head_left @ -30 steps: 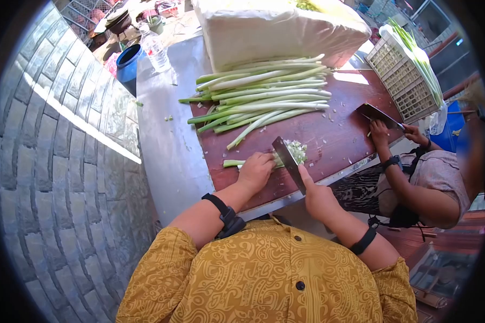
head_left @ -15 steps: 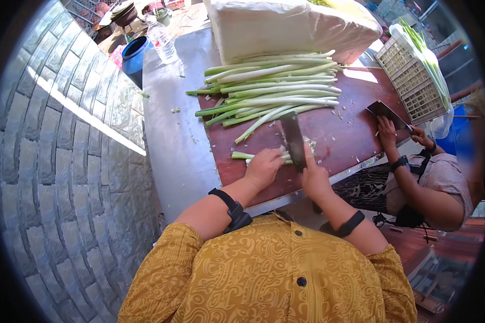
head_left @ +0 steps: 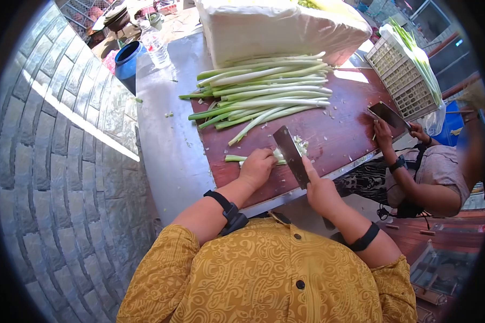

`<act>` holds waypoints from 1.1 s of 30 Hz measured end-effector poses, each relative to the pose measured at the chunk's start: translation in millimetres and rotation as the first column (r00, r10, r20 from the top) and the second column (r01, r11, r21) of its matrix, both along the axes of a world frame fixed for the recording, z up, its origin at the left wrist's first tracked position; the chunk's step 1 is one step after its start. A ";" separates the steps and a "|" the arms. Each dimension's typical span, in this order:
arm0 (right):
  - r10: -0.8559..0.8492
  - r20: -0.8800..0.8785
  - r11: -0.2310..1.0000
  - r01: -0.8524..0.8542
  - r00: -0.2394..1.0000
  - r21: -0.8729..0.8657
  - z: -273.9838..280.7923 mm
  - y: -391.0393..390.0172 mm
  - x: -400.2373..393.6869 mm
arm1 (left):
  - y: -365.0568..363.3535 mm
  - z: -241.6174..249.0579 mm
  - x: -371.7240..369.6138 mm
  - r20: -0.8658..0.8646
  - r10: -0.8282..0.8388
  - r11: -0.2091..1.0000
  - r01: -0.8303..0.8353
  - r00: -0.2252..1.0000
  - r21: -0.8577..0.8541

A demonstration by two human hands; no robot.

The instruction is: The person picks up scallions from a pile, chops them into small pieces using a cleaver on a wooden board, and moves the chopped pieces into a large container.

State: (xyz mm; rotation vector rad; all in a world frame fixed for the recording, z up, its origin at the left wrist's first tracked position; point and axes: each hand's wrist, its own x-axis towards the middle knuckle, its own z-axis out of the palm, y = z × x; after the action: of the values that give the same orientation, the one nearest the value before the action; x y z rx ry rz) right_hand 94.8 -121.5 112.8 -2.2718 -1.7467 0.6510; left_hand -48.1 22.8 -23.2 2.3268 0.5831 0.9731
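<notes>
My left hand [head_left: 257,166] is closed over a few green onion stalks [head_left: 235,158], pressing them on the reddish-brown board [head_left: 355,121]. The pale leek-like ends come out by the blade. My right hand [head_left: 324,192] grips a cleaver [head_left: 290,153], its handle mostly hidden by the fingers and its broad dark blade slanting just right of my left hand. Chopped green onion pieces [head_left: 303,144] lie beside the blade. A long pile of whole green onions [head_left: 269,94] stretches across the board beyond my hands.
At the right, a co-worker's hand [head_left: 383,133] is by another cleaver [head_left: 389,115] on the same board. A white plastic-wrapped block [head_left: 275,35] stands behind the pile. A crate [head_left: 404,72] holds more green onions. A bottle [head_left: 156,49] and blue barrel [head_left: 128,62] are at the left.
My cleaver has tilted and its handle end has come slightly nearer to me and right. My left hand still presses the stalks. The whole view has shifted a little.
</notes>
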 end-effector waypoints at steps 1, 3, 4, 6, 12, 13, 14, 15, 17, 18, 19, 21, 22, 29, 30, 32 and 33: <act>0.019 -0.004 1.000 -0.019 1.000 0.008 -1.5 -3.0 1.0 | 0.3 0.0 -0.2 0.000 -0.001 1.000 0.001 1.000 -0.004; 0.039 -0.003 0.999 -0.039 0.999 -0.007 -2.2 -6.0 1.2 | 0.8 -0.8 -0.3 0.012 -0.008 1.000 0.008 1.000 -0.004; 0.041 0.002 0.999 -0.041 0.999 -0.028 -2.1 -6.3 1.2 | 1.1 -1.5 -0.4 0.018 -0.010 1.000 0.010 1.000 -0.005; 0.056 0.009 0.997 -0.056 0.998 -0.057 -2.8 -4.9 1.3 | 0.7 0.0 -1.3 0.000 -0.015 1.000 0.015 1.000 -0.007; 0.064 0.058 0.996 -0.060 0.996 -0.062 -32.0 23.0 -1.7 | 0.1 0.4 -1.2 -0.028 -0.029 1.000 0.029 0.999 0.004; 0.046 0.052 0.999 -0.046 0.998 -0.003 -46.7 26.5 -2.7 | 1.6 0.7 -1.4 -0.031 -0.034 0.999 0.034 0.999 0.015; 0.030 0.045 0.998 -0.033 0.999 0.057 -54.1 31.3 -4.1 | 3.2 1.6 -1.5 -0.019 -0.043 0.999 0.044 0.999 0.018; -0.016 0.032 0.997 0.014 0.999 0.075 -58.4 33.5 -3.4 | 3.6 2.5 -2.1 -0.008 -0.053 0.998 0.054 0.999 0.020; -0.117 0.000 0.988 0.116 0.993 0.104 -64.1 31.5 -1.9 | 0.7 1.4 -5.6 0.008 -0.086 0.996 0.086 0.996 0.016; -0.163 -0.103 0.976 0.176 0.981 0.131 -67.2 29.7 2.3 | 0.6 0.5 -6.9 0.016 -0.105 0.994 0.105 0.994 0.015; -0.203 -0.205 0.960 0.236 0.958 0.153 -70.1 27.6 8.5 | 0.4 -0.2 -7.8 0.026 -0.124 0.992 0.123 0.992 0.015; -0.216 -0.292 0.943 0.276 0.932 0.184 -66.7 28.7 11.3 | -1.5 0.8 -9.1 0.027 -0.112 0.993 0.111 0.993 0.030; -0.198 -0.276 0.946 0.257 0.941 0.199 -64.0 28.3 12.3 | -1.5 0.9 -8.7 0.029 -0.107 0.994 0.106 0.994 0.036; -0.035 -0.056 0.979 0.046 0.998 0.197 -13.6 13.0 11.1 | -3.9 7.8 15.2 -0.093 0.033 0.999 -0.033 0.995 0.002; -0.020 -0.031 0.988 0.024 0.999 0.155 -10.7 10.5 11.1 | -4.2 18.9 10.3 -0.125 0.035 0.999 -0.032 0.992 0.029; -0.011 -0.028 0.990 0.015 1.000 0.141 -8.0 5.6 9.4 | -3.6 35.6 2.7 -0.166 0.057 0.995 -0.043 0.984 0.086; -0.007 -0.028 0.991 0.010 1.000 0.135 -7.1 3.4 7.8 | -4.8 41.0 -0.9 -0.175 0.076 0.992 -0.057 0.982 0.112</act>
State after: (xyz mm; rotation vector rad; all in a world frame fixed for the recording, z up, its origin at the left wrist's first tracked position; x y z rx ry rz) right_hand 102.6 -118.1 105.7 -2.1688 -1.7125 0.5425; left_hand -49.0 17.9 17.7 2.5225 0.6996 0.8480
